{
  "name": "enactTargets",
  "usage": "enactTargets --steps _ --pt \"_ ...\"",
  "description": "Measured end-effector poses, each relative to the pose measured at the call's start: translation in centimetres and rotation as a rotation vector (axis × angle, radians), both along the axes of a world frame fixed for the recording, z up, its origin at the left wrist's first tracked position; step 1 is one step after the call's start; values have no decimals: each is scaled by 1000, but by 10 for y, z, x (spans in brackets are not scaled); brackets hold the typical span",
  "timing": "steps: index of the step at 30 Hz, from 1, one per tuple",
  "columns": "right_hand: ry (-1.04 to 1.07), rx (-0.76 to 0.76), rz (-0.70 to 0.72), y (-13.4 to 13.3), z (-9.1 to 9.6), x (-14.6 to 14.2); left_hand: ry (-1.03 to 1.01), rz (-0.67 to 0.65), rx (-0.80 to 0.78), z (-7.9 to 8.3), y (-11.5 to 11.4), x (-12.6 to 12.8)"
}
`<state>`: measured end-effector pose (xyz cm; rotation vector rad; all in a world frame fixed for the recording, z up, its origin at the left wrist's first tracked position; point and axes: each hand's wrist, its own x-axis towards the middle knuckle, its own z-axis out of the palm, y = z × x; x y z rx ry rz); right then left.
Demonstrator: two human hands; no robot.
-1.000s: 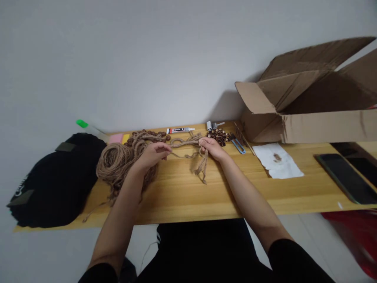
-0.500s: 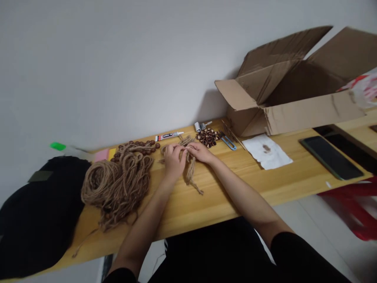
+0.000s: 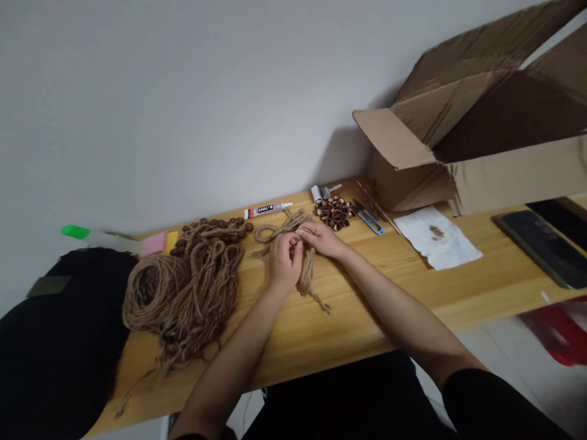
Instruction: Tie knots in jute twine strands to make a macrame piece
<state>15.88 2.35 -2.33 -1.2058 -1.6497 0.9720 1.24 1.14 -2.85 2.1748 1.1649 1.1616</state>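
Note:
My left hand [image 3: 285, 258] and my right hand [image 3: 322, 239] meet over the middle of the wooden table, fingers closed on a piece of jute cord [image 3: 306, 275]. Its frayed, knotted tail hangs down between the hands and lies on the wood. Beyond my fingers the cord forms a round loop and a bundle of strands. Exactly what the fingertips pinch is hidden. Left of my left hand lies a big heap of coiled jute cord [image 3: 183, 299], with a string of brown beads [image 3: 211, 229] behind it.
Along the wall are a glue tube [image 3: 268, 210], a pile of brown rings [image 3: 334, 212] and blue thread snips [image 3: 368, 219]. A stained white tissue [image 3: 438, 237], a phone [image 3: 539, 247] and an open cardboard box [image 3: 413, 183] stand right. A black bag [image 3: 64, 342] sits left.
The view has shifted, so the box sits farther right. Both hands stay together on the cord; the left fingers are curled in more, and the cord loop behind them shows more clearly.

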Motion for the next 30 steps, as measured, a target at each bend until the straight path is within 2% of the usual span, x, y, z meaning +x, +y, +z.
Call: enactTargets --steps 7,18,24,30 --pt "-24 -16 1 0 -1 0 -127 -30 -197 -1 3 0" --pt "-54 3 -38 -1 1 -2 -52 -124 -129 5 3 0" --pt "-49 -4 -32 -1 -1 -2 -144 -101 -237 4 0 3" --pt "-63 17 -74 -1 -3 -4 -72 -80 -252 4 -2 3"
